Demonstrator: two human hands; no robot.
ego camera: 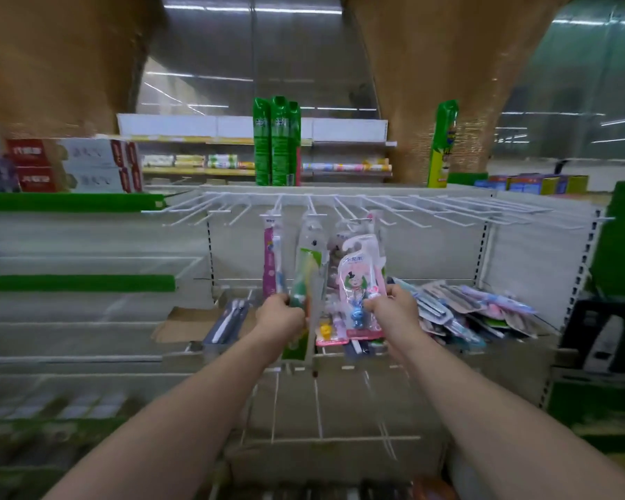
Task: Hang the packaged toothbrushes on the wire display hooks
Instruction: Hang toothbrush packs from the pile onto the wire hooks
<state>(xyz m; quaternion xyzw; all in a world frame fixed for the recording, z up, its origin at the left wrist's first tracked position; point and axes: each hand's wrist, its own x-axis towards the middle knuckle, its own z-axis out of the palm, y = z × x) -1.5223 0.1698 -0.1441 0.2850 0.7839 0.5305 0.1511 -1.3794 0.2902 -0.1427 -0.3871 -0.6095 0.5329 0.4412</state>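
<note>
A row of white wire display hooks [405, 207] juts out from the back panel. A pink toothbrush pack [270, 254] hangs from one hook at centre. My left hand [280, 313] grips the lower part of a green and clear toothbrush pack [305, 279] whose top reaches up to a hook. My right hand [394, 306] holds a pink children's toothbrush pack [359, 279] by its lower right edge, its hanger hole just below the hooks. A loose pile of packaged toothbrushes [462, 312] lies on the shelf to the right.
A cardboard box [192, 323] and dark toothbrush packs [228, 323] sit on the shelf at left. Green bottles [276, 142] stand on the top shelf behind the hooks. Toothpaste boxes [73, 164] are at upper left. A dark crate [607, 337] stands at right.
</note>
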